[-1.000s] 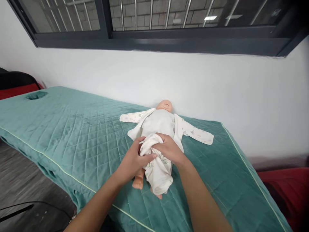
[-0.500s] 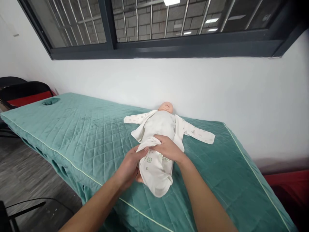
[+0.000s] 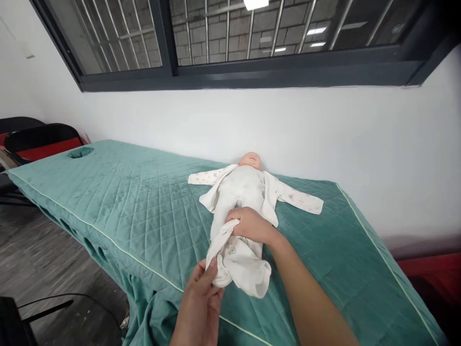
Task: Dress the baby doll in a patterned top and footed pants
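Observation:
A baby doll (image 3: 242,185) lies on its back on the green quilted bed, its head against the wall side. It has on a whitish body garment and an open white printed jacket (image 3: 298,198) with both sleeves spread out. White printed baby pants (image 3: 250,269) are bunched around the doll's lower legs. My right hand (image 3: 250,224) grips their waistband over the doll's legs. Lower down, my left hand (image 3: 204,286) pinches the left edge of the same pants between thumb and fingers. The cloth hides the doll's feet.
The bed's green cover (image 3: 144,206) has a face hole (image 3: 80,152) at the far left. Black and red chairs (image 3: 46,139) stand beyond it. A white wall and a dark-framed barred window (image 3: 252,74) run behind. A black cable (image 3: 72,295) crosses the floor.
My left hand has moved down and toward me, drawing the pants' edge lower. The waistband is stretched between my hands and more of the doll's legs shows. My right hand shifted slightly down.

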